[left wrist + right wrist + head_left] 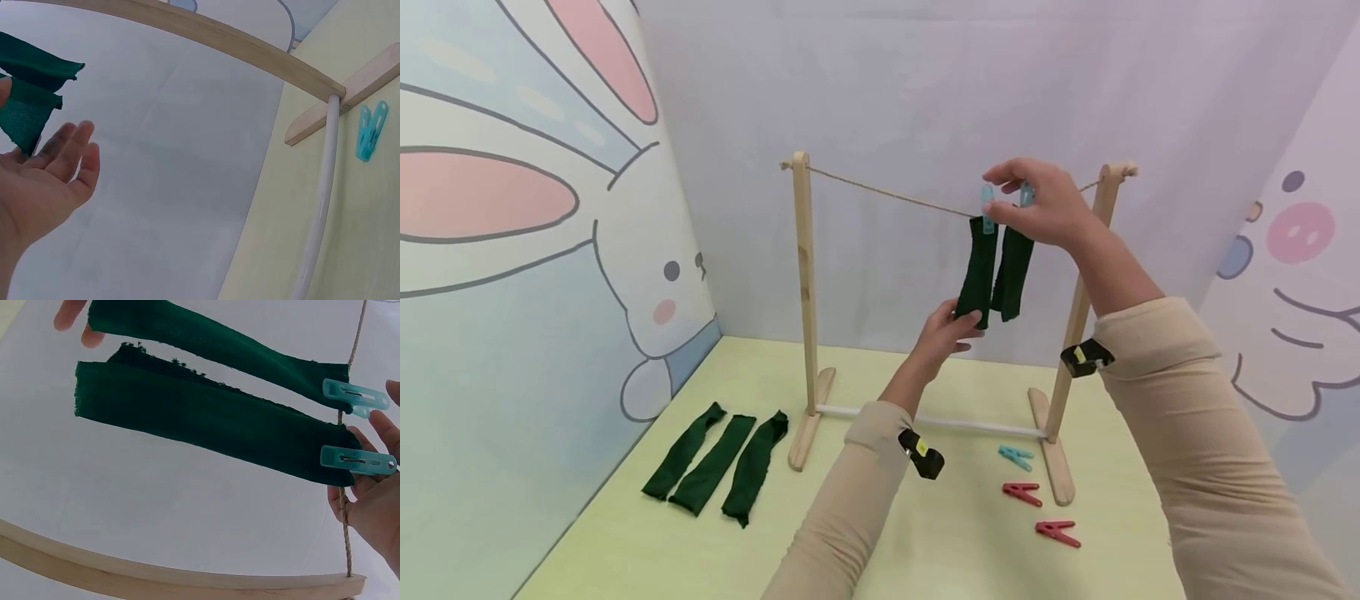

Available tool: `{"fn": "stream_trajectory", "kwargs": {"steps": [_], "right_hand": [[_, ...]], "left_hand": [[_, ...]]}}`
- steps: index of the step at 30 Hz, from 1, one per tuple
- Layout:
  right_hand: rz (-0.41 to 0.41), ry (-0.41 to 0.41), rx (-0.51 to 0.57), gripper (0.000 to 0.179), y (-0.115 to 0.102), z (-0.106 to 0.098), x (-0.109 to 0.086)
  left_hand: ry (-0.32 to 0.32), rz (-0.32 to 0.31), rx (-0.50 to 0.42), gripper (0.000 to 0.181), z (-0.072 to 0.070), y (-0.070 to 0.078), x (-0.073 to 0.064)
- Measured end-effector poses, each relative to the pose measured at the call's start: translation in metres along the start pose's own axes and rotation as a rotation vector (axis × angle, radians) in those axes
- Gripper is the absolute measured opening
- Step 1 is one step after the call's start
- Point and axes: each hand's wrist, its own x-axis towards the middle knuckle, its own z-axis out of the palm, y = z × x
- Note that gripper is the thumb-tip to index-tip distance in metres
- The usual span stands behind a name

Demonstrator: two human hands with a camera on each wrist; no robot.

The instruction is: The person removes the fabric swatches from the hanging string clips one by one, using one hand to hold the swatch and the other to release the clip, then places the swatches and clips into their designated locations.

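Two dark green cloth strips hang side by side from a rope [887, 194], each under a light blue clothespin. My left hand [942, 340] holds the lower end of the left strip [977, 267], thumb in front and fingers behind; the other fingers extend loosely in the left wrist view. Around the top of that strip's clothespin [988, 221] is my right hand [1048, 204], thumb and forefinger spread apart with a gap between them. The second strip [200, 412] hangs beside it from its own clothespin [356, 460], partly behind the right hand in the head view.
A wooden post [806, 283] stands at each end of the rope, joined low down by a white bar [940, 425]. Three green strips [713, 467] lie at left on the yellow table. At right lie a blue clothespin [1017, 456] and two red clothespins [1022, 493].
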Motion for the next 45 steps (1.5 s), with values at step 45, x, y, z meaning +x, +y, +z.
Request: {"fn": "stream_trajectory", "kwargs": {"steps": [45], "right_hand": [[0.029,0.286,0.104,0.020,-0.012,-0.008,-0.003]], "left_hand": [[0.088,0.097,-0.070,0.025,-0.016,0.000,-0.015]]}}
